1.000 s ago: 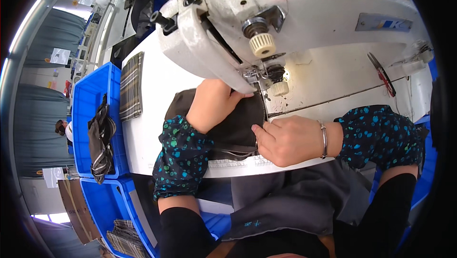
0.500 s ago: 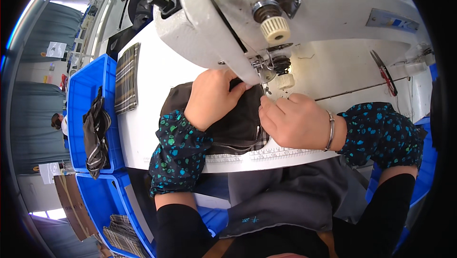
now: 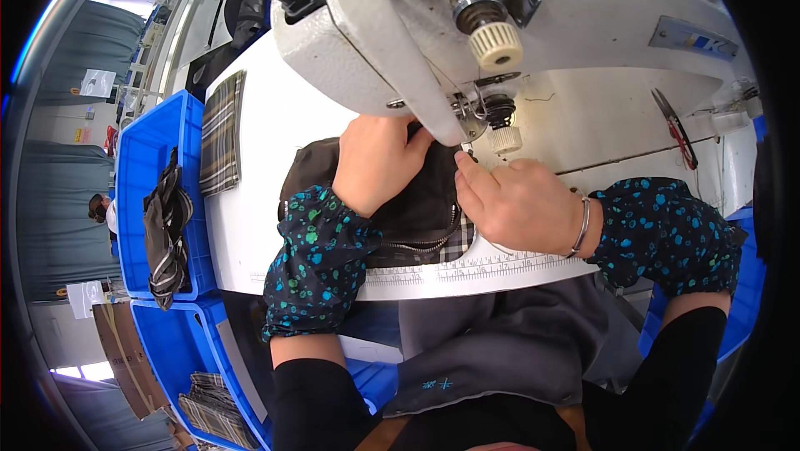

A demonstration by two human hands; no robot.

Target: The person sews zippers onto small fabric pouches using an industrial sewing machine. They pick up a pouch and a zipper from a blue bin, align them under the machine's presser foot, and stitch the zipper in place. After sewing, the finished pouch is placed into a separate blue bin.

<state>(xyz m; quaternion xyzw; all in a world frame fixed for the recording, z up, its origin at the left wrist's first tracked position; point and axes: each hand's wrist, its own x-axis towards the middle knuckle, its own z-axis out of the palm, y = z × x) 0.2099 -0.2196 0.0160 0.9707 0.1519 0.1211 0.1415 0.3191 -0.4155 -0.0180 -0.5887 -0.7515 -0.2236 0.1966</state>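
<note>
A dark brown fabric piece (image 3: 429, 189) with a curved metal zipper (image 3: 417, 246) lies on the white machine table, plaid cloth (image 3: 457, 243) showing at its near right edge. Its right edge runs under the needle area of a white sewing machine (image 3: 400, 43). On top of the fabric, my left hand (image 3: 377, 165) is closed on it, thumb toward the presser foot and fingertips partly hidden by the machine head. My right hand (image 3: 521, 205) pinches the fabric's right edge, just on the near side of the needle, with its index finger pointing at the foot.
A ruler strip (image 3: 500, 266) follows the table's near edge. Scissors (image 3: 675, 128) lie at the right. Folded plaid cloth (image 3: 222, 134) rests at the left. Beyond it stand blue bins (image 3: 129, 226), one with dark cloth draped over its rim, another with plaid pieces.
The fabric has shifted slightly away from me, and more plaid shows at its near right edge. My left hand has moved a little with it; my right index finger is straighter.
</note>
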